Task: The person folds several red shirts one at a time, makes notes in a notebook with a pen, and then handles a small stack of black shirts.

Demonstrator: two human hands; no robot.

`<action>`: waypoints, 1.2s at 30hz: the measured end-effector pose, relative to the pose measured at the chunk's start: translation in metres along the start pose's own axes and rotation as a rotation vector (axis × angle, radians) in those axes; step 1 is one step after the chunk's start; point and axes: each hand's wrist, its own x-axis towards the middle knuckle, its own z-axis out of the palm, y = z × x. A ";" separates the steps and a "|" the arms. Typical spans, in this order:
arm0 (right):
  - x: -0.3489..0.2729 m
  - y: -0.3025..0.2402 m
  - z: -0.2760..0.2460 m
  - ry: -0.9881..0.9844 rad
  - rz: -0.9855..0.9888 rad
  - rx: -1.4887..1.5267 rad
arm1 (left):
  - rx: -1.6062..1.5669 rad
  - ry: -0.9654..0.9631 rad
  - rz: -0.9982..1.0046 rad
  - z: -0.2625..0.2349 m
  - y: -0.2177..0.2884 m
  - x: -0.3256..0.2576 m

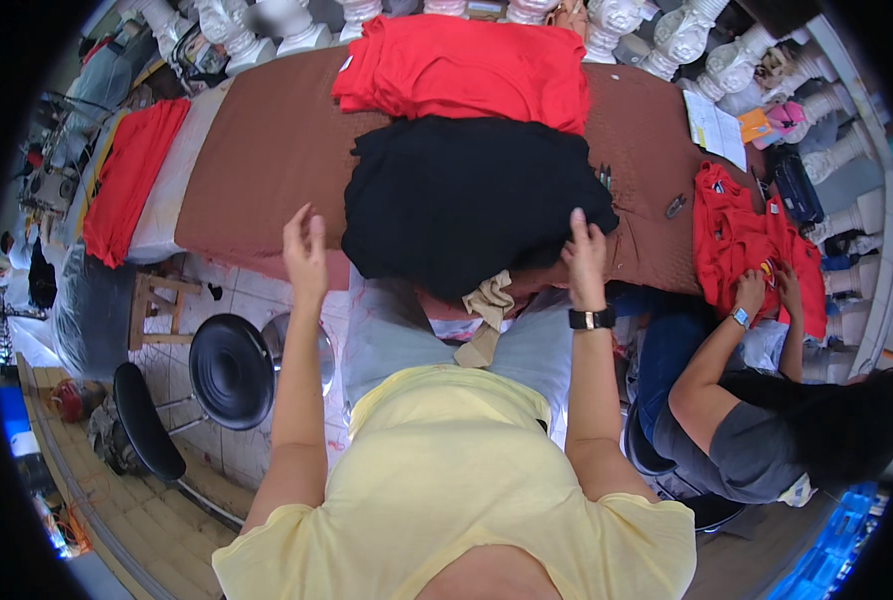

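A folded black garment (466,190) lies on the brown quilted table cover in front of me. My left hand (306,258) is raised off its left side, apart from the cloth, fingers loosely stretched and nothing in them. At the garment's right edge is my right hand (586,262), fingers extended; whether it touches the cloth is hard to tell. A stack of folded red garments (466,70) sits just beyond the black one. A crumpled beige cloth strip (486,310) hangs between the table edge and my lap.
More red cloth (138,180) lies at the table's left end. To the right, a co-worker (766,430) handles red garments (751,225). Small snips (675,207), an open notebook (714,128) and a dark case (796,185) rest nearby. A black round stool (231,370) stands at left.
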 end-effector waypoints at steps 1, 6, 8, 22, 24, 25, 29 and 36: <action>0.013 0.009 0.005 -0.018 0.002 -0.012 | -0.043 -0.048 -0.011 0.018 0.018 0.008; 0.013 -0.013 0.046 -0.274 0.123 0.287 | -0.120 -0.357 -0.256 0.070 0.060 0.026; 0.020 -0.018 0.047 -0.500 0.344 0.457 | -0.455 -0.616 -0.473 0.082 0.073 0.026; -0.007 -0.201 0.136 -0.517 -0.097 0.576 | -0.545 -0.525 -0.043 0.068 0.217 0.143; 0.034 -0.239 0.162 -0.609 -0.215 0.604 | -0.537 -0.546 0.184 0.081 0.243 0.212; 0.060 -0.251 0.172 -0.680 -0.238 0.630 | -0.580 -0.569 0.183 0.095 0.245 0.249; 0.167 -0.254 0.209 -0.829 -0.264 0.781 | -0.687 -0.604 0.254 0.126 0.267 0.321; 0.194 -0.267 0.224 -0.695 -0.402 0.643 | -0.728 -0.538 0.374 0.132 0.275 0.369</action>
